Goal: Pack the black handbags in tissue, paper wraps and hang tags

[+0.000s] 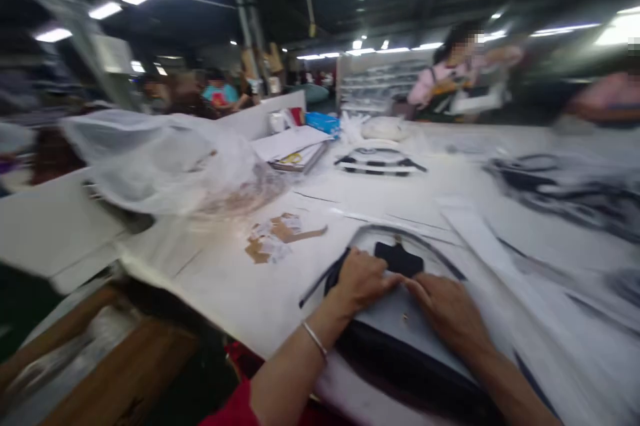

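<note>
On the table in front of me lies a clear bag [386, 314] with black edging, a thick black base and a thin curved strap. A black tab [399, 259] sits on its upper part, with a small metal piece above it and another below. My left hand [361, 278] is closed on the bag at the tab's left side, fingers curled. From the other side my right hand [447, 306] grips it, the two thumbs meeting just under the tab. Blur and the hands themselves hide exactly what the fingertips pinch.
A large clear plastic sack [175, 159] stands at the left, near brown paper scraps [273, 238]. Behind are papers [295, 143], a blue packet [323, 123] and another black-trimmed clear bag [377, 161]. Dark straps [555, 186] lie right; an open carton [120, 366] sits below. Co-workers are beyond.
</note>
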The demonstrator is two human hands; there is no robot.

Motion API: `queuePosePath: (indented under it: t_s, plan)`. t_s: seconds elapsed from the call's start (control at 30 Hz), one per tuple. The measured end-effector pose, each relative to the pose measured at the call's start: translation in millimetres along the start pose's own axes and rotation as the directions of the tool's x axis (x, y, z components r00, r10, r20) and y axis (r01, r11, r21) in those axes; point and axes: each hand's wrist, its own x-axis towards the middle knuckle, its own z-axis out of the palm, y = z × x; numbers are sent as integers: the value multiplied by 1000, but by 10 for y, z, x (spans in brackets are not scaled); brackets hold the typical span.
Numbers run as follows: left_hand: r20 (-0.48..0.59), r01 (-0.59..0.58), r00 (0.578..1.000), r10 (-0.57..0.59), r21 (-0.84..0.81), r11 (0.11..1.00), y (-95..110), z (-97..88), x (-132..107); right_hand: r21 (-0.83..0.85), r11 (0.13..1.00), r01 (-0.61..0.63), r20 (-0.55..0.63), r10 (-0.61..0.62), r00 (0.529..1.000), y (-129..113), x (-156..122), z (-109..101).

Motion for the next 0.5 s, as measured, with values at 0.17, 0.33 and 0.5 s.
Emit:
queuePosePath:
  t_s: [0.17, 0.33, 0.5]
  plan:
    - [-29, -79, 997, 78, -40, 996, -63, 6, 1, 27, 993, -112, 48, 111, 993, 3, 84, 14]
    - [-140, -136, 980, 140, 39, 990, -73, -23, -73, 69, 994, -80, 29, 78, 997, -45, 65, -13]
    - [-119, -120, 985, 126, 55, 991, -69, -18, -68, 2, 997, -82, 55, 82, 995, -19, 89, -33]
